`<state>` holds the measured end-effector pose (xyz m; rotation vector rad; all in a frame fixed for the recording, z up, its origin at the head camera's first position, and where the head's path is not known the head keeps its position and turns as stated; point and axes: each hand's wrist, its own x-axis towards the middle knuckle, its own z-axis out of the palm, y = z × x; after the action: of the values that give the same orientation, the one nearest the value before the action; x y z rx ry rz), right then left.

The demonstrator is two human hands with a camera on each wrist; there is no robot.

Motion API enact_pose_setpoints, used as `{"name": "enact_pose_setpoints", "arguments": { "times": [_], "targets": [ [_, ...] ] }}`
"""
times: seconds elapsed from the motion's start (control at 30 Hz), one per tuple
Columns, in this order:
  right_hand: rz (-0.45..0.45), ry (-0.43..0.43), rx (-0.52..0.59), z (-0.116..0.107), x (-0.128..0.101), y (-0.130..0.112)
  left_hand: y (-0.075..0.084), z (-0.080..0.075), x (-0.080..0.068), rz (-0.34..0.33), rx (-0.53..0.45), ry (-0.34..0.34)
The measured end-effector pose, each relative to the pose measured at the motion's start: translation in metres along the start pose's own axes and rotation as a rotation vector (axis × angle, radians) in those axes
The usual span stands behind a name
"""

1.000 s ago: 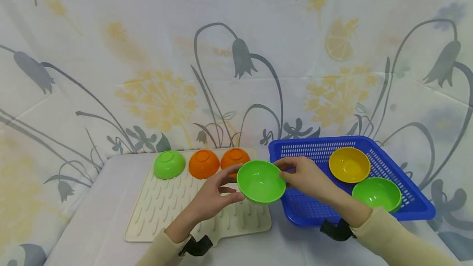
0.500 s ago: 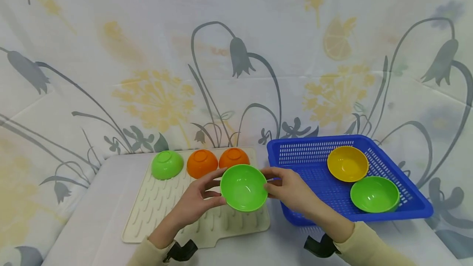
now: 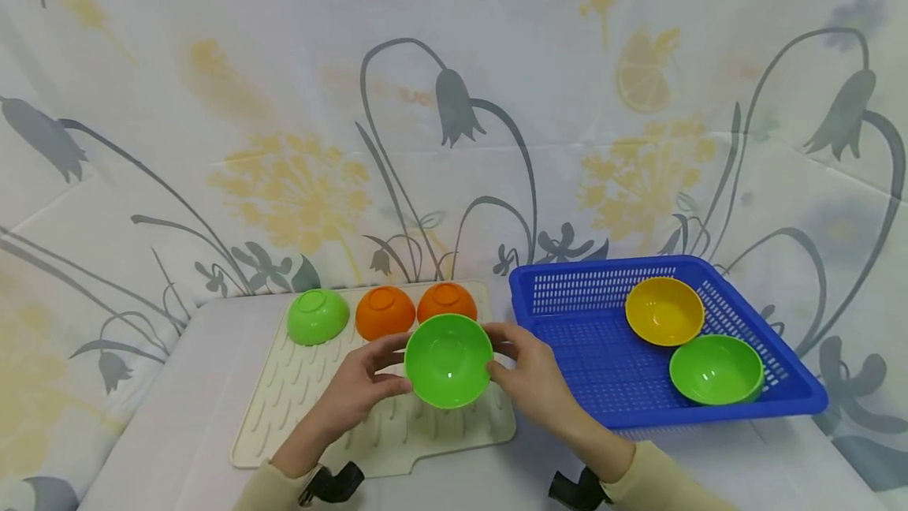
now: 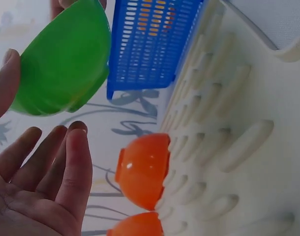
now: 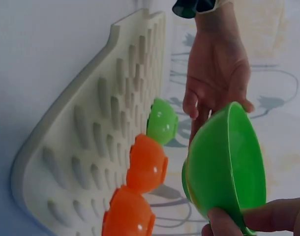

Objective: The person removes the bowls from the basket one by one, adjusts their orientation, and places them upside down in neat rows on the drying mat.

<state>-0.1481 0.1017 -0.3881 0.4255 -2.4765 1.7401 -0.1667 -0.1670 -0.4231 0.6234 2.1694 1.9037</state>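
A green bowl [image 3: 449, 361] is up in the air over the cream drying mat [image 3: 326, 408], its open side toward the head camera. My right hand [image 3: 535, 373] pinches its rim, the thumb [image 5: 273, 215] inside and fingers outside. On the other side, my left hand [image 3: 355, 385] holds the bowl between thumb and fingers; in the left wrist view its fingers [image 4: 74, 172] lie close behind the bowl's wall. Along the mat's back edge, another green bowl [image 3: 318, 317], an orange bowl [image 3: 385, 312] and a second orange bowl [image 3: 447, 302] lie upside down.
A blue plastic basket [image 3: 567, 369] stands right of the mat. Inside it, at the right, a yellow bowl [image 3: 664, 311] and a green bowl [image 3: 716, 370] sit with open sides up. A floral-patterned cloth [image 3: 312, 101] hangs behind the white-covered table [image 3: 170, 416].
Both hands have carried the green bowl left, from beside the basket's edge to over the mat. The right hand has moved away from the basket. The head view has shifted slightly.
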Motion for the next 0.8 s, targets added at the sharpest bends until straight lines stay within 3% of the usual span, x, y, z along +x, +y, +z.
{"name": "enact_pose_setpoints", "arguments": {
  "times": [0.2,0.4,0.8],
  "targets": [
    [-0.034,0.036,0.029,0.011,-0.002,0.004,-0.008,-0.004,0.0,-0.054,-0.111,-0.018],
    [-0.038,0.052,0.097,0.02,-0.003,0.005,-0.014,-0.007,-0.003,-0.001,-0.194,-0.045],
    [0.121,-0.009,0.129,0.022,-0.008,0.004,-0.018,-0.015,-0.005,0.132,-0.053,-0.074]
  ]
}}
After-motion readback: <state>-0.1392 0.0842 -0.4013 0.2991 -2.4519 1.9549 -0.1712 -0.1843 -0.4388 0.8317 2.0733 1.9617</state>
